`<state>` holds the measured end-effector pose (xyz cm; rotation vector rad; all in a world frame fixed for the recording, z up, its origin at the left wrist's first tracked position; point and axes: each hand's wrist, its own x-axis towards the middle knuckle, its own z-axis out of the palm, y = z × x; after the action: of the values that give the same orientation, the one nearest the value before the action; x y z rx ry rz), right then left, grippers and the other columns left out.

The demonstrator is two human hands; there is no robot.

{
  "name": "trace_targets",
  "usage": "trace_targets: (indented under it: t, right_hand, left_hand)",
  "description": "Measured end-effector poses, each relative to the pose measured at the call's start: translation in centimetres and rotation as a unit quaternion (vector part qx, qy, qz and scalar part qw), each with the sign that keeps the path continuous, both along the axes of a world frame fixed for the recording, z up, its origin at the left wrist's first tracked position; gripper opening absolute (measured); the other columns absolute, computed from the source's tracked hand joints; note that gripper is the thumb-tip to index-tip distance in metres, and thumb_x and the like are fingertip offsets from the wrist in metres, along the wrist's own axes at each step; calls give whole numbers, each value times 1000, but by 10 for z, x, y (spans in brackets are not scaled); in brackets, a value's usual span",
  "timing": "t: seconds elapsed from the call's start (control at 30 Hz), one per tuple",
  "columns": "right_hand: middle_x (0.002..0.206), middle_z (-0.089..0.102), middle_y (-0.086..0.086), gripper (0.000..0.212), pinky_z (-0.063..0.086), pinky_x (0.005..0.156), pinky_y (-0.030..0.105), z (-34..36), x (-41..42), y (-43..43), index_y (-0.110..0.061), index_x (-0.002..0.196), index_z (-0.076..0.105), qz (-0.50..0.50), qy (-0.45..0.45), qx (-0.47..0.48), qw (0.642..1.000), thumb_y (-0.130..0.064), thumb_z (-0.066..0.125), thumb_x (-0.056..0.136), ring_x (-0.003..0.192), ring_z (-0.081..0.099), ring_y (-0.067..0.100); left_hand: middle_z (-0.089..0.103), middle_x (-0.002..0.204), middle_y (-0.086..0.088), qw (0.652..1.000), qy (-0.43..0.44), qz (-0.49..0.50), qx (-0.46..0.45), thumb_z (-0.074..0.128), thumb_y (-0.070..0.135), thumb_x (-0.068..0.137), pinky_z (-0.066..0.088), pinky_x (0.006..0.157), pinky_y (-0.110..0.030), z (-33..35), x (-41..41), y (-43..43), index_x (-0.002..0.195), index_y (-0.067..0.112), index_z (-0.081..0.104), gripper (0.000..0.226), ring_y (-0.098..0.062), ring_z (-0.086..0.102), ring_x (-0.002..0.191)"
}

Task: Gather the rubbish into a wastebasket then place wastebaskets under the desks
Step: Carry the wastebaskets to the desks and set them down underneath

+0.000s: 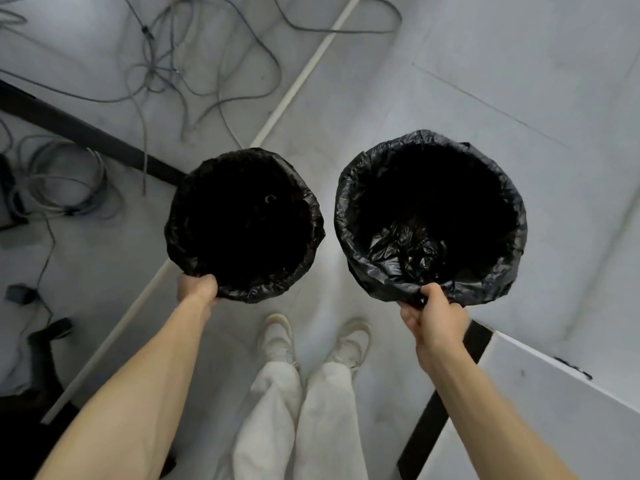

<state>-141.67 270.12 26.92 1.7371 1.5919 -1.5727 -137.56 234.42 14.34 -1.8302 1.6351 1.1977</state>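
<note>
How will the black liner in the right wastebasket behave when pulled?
Probably floppy: the liner lies crumpled inside the right wastebasket. It looks glossy, so it may slip where the right hand pinches the rim. Likely light: one hand holds it up.

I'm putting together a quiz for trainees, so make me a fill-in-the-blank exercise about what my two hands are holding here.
The left hand grips the left wastebasket by its ____.
The right hand holds the right wastebasket, lined with a ____ plastic bag.
Tangled grey ____ lie on the floor beyond the left wastebasket.
Missing words: rim, black, cables.
</note>
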Motion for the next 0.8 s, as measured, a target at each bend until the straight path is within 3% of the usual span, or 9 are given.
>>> trace_targets:
  t: [0.13,0.23,0.4,0.47,0.57,0.67,0.73,0.8]
  right_hand:
    - [106,72,21,35,49,44,19,27,0,0,4,122,54,12,-12,-2,1000,-16,55,93,66,75,19]
    - [104,73,19,35,49,44,20,58,-8,-2,3,122,53,25,-10,-1,1000,-16,55,93,68,76,19]
    - [102,72,15,33,51,52,24,106,-18,-3,1,121,52,53,6,15,998,-15,54,93,74,76,23]
    - [104,71,15,32,52,58,27,131,-23,-3,0,121,51,63,16,15,998,-14,55,92,77,75,25]
    - [101,69,14,29,51,54,25,186,-29,2,-2,116,54,104,29,11,994,-12,55,89,77,74,23]
    - [94,73,8,24,53,62,31,255,-37,10,-6,110,55,150,42,8,988,-15,56,88,73,76,23]
    - [93,73,9,19,51,60,32,303,-44,17,-6,105,55,195,47,10,980,-16,56,88,72,76,23]
    - [90,70,11,10,46,53,28,364,-47,27,-8,94,53,229,69,14,971,-15,56,88,74,76,23]
  left_hand:
    - [63,119,-10,999,-10,-26,42,60,22,96,58,85,-44,39,-13,-5,131,11,53,38,-31,65,103]
    - [62,104,-11,994,-26,-95,48,56,18,97,55,84,-40,83,-30,-3,116,12,54,20,-28,61,91]
    - [60,102,-13,970,-24,-235,50,54,20,96,50,92,-44,141,-60,14,85,14,54,13,-32,61,97]
    - [61,104,-13,950,-9,-305,68,55,24,97,48,95,-43,172,-73,31,93,16,58,10,-32,61,101]
    - [64,103,-12,913,27,-386,129,48,36,100,49,93,-41,242,-100,67,97,22,62,20,-30,62,103]
    - [62,113,-2,927,74,-308,202,34,52,102,45,95,-44,322,-132,103,115,19,59,44,-26,59,108]
    - [66,107,2,936,115,-228,241,29,59,101,46,97,-46,374,-154,119,105,18,62,53,-25,62,103]
    - [72,99,-1,934,159,-196,251,31,64,98,52,89,-43,438,-168,133,101,22,66,55,-25,66,95]
